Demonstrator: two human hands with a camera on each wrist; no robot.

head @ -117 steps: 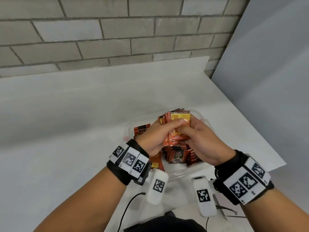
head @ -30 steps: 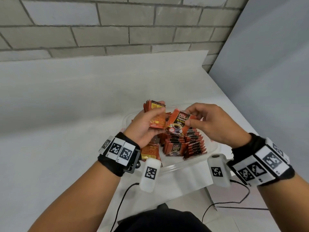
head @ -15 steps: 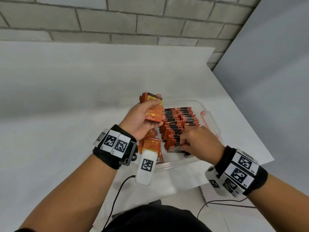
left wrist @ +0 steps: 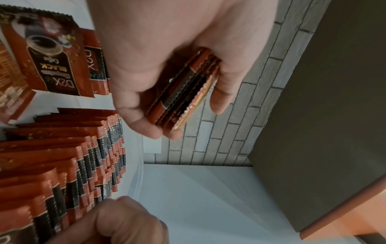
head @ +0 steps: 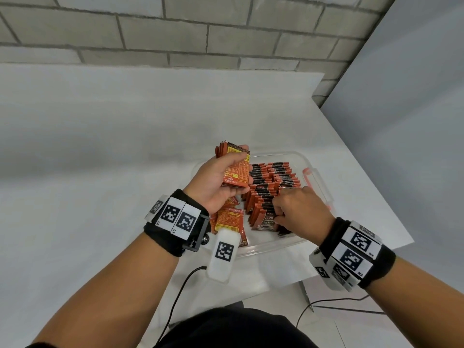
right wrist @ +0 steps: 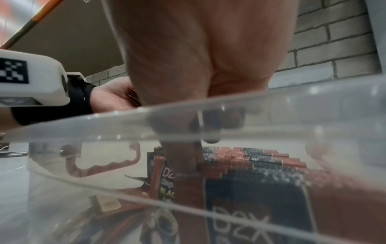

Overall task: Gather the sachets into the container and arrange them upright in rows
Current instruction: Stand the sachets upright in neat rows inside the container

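The sachets (head: pixel 272 187) stand on edge in the container (head: pixel 305 160), packed in two rows side by side; there are too many, too tightly overlapped, to count. Each is red-brown with a black band and serrated ends, and the front one reads "D2X" and "BLACK". On the left of the container lie at least two loose sachets (head: pixel 229 223) flat, their yellow-printed backs up.

The left hand (head: pixel 216 182) is held above the container's left edge, thumb and fingers clamped round a stack (head: pixel 234 172) of several sachets; the left wrist view shows their wavy edges (left wrist: pixel 183 92) pressed together between thumb and fingers. The right hand (head: pixel 300 212) is down at the near end of the rows, fingers curled onto the tops of the front sachets; the right wrist view shows a fingertip (right wrist: pixel 183 158) pushed in between them, but whether it pinches one I cannot tell.

The container is one clear plastic tub with a red clip (head: pixel 317 187) on its right side. It sits on a white table (head: pixel 100 151) near the right corner. Behind is a grey brick wall (head: pixel 200 31); a grey panel (head: pixel 414 121) stands on the right. Both wrists wear black bands with square-coded tags (head: pixel 175 217), and two black cables (head: pixel 175 297) run below.
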